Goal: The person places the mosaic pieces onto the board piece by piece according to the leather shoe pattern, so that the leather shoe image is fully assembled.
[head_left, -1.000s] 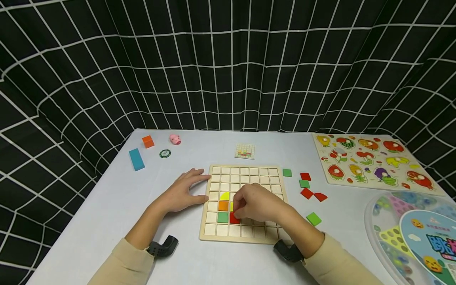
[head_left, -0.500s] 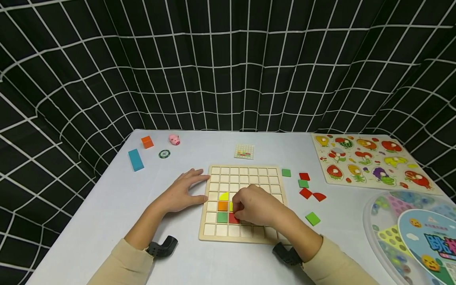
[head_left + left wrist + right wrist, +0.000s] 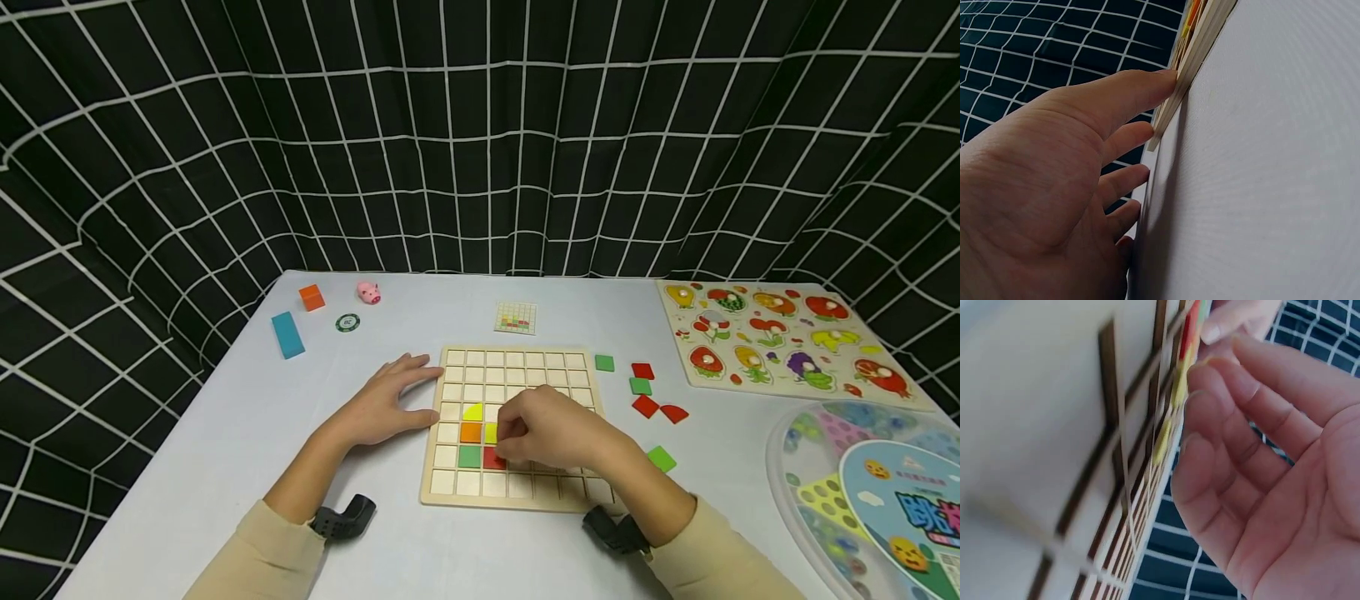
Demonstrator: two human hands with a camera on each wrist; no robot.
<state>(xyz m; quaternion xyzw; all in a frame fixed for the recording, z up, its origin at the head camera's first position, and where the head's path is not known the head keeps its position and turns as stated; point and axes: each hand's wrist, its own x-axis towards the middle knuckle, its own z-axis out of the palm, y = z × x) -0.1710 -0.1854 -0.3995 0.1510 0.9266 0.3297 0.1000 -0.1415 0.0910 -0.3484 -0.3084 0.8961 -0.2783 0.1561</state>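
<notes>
Fingertips of the right hand point(image 3: 551, 437) have shifted only slightly over the last second: they stay bent over the middle cells of the pale wooden grid board point(image 3: 517, 360), working at a small yellow tile point(image 3: 489, 432) that shows a little more now than it did a moment ago. Whether they actually pinch that tile cannot be told; the right wrist view shows curled fingers point(image 3: 1229, 419) just beside the yellow edge, blurred. The tile sits inside the board, right of the orange square tile point(image 3: 470, 432), below the yellow quarter-round tile point(image 3: 472, 412) and above the red tile point(image 3: 492, 458), with the green square tile point(image 3: 468, 456) to the lower left. The left hand point(image 3: 378, 408) has not moved: flat, fingers straight, pressed against the board's left edge point(image 3: 1179, 94). Seating of the yellow tile looks close to finished. Loose red and green tiles point(image 3: 646, 406) lie right of the board.
</notes>
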